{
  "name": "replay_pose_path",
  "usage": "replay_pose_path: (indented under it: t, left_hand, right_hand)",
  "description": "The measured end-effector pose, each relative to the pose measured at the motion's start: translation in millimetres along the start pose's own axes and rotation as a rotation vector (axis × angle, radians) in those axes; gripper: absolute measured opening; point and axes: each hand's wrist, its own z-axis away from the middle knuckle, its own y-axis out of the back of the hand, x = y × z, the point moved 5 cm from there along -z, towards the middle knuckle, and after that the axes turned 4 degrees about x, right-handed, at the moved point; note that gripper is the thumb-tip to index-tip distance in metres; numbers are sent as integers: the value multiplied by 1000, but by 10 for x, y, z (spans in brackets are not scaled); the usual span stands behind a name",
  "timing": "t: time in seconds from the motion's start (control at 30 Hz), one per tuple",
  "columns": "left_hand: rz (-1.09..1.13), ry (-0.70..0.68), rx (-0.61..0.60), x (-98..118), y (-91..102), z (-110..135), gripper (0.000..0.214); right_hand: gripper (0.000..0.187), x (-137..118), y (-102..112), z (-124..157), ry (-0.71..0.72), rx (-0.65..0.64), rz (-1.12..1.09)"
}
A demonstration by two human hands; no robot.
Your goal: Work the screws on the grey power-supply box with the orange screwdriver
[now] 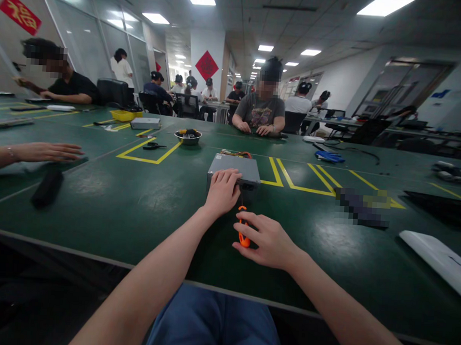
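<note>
"Orange plastic tool (242,234), who's holding it?"

"Right hand (267,241) is gripping it (fingers closed round it), near a grey metal box (234,171) on the green table (95,206), and the left hand (222,192) is lying across that box."

On the dark green tabletop (107,212), a grey rectangular metal box (234,170) sits midway back from the front edge, with the person's left hand (222,192) on its near edge. Just before the box, an orange plastic loop-shaped tool (243,226) stands under the right hand (267,241). Behind and left of the box is a round steel bowl (188,137).
</note>
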Motion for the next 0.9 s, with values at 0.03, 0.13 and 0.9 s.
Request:
replay_pose_path:
  t: [0.03, 0.13, 0.9]
  left_hand:
    - [-2, -1, 1, -1, 0, 0, 30]
    - [-9, -7, 0, 0, -4, 0, 29]
    - [-6, 1, -4, 1, 6, 2, 30]
  right_hand:
    - [29, 1, -1, 4, -3, -4, -7]
    - [33, 14, 15, 17, -30, 4, -45]
    - [38, 9, 21, 14, -112, -104, -208]
